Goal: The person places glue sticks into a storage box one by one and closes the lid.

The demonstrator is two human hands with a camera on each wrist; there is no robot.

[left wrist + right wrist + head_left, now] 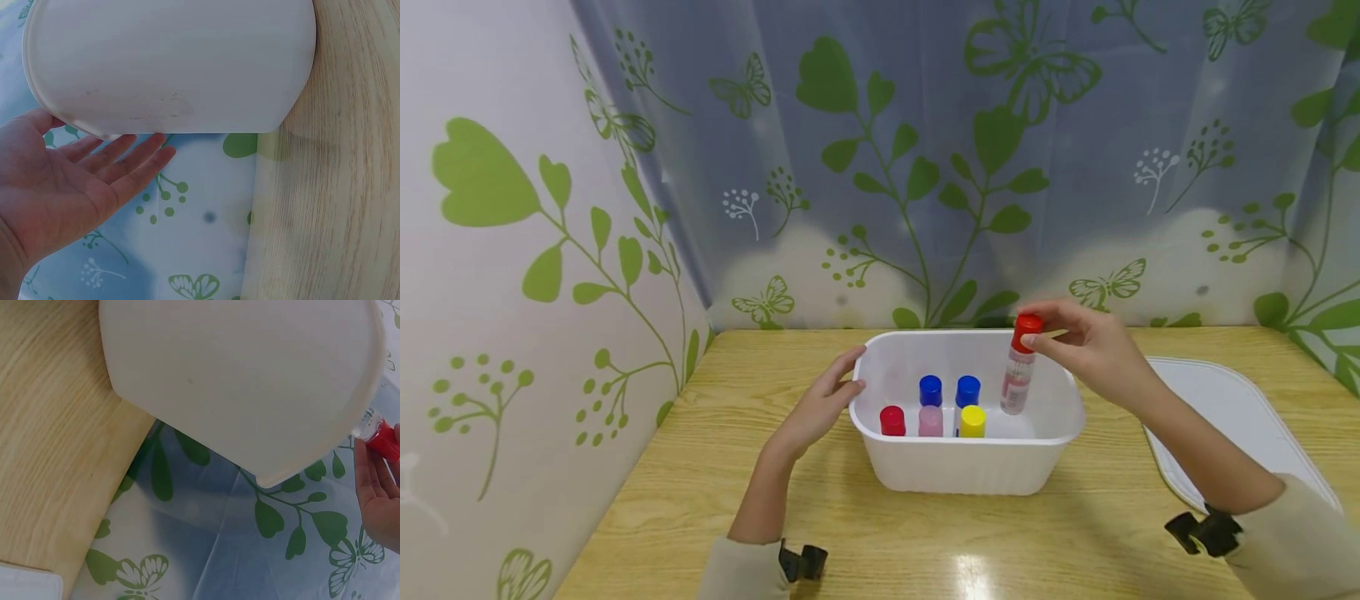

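My right hand pinches the red cap of a clear bottle with a pinkish label. The bottle hangs nearly upright inside the right end of a white plastic bin. In the right wrist view the bottle's red cap shows between the fingers, beyond the bin's rim. At the bin's left end, my left hand rests its fingers against the rim. Its fingers look fairly straight in the left wrist view, touching the bin's end wall.
Inside the bin stand several capped items: two blue caps, a red cap, a pink cap and a yellow cap. A white lid-like panel lies on the wooden table at right. A leaf-patterned curtain hangs behind.
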